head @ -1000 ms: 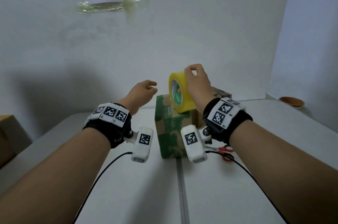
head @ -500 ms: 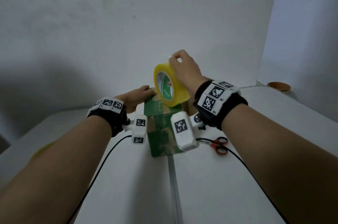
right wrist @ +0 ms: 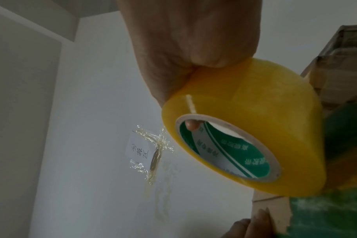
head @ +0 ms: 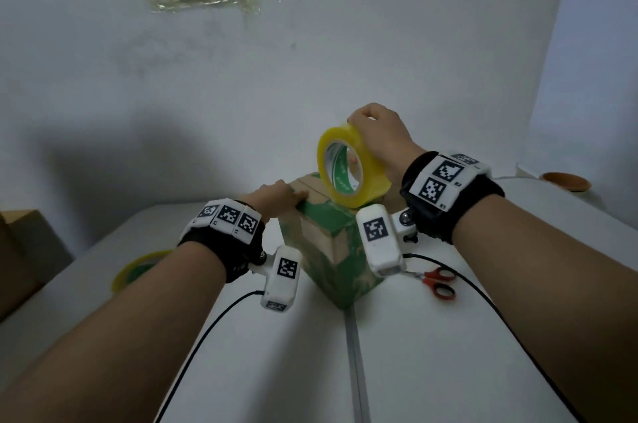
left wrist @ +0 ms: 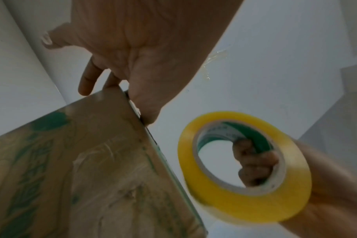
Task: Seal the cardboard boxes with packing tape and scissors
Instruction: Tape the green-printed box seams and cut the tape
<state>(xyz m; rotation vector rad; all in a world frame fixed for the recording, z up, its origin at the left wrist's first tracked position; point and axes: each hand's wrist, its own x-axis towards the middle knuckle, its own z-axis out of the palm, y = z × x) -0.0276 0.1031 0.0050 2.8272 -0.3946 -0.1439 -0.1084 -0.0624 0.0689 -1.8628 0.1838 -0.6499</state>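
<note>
The cardboard box, brown with green print, stands on the white worktop with one corner toward the person. It looks light and fairly stiff, so it could slide or tip if tape is pulled hard against it; bracing it at a top edge seems the sensible hold. The left hand does just that: it rests on the box's top left edge, thumb laid along the rim and fingers reaching over the far side, which the left wrist view confirms.

The yellow roll of packing tape is held on edge just above the box top, toward its right side. The right hand grips it from above, fingers curled through the cardboard core and the palm over the outer wrap. The roll is rigid and light, its outer layer smooth and probably slippery, so the core is the firmest place to hold. In the right wrist view a short pale strip across the wrap may mark the free end; I cannot tell whether any tape is stuck to the box yet.

Red-handled scissors lie on the worktop right of the box, near the right wrist. A second tape roll lies flat well to the box's left.
</note>
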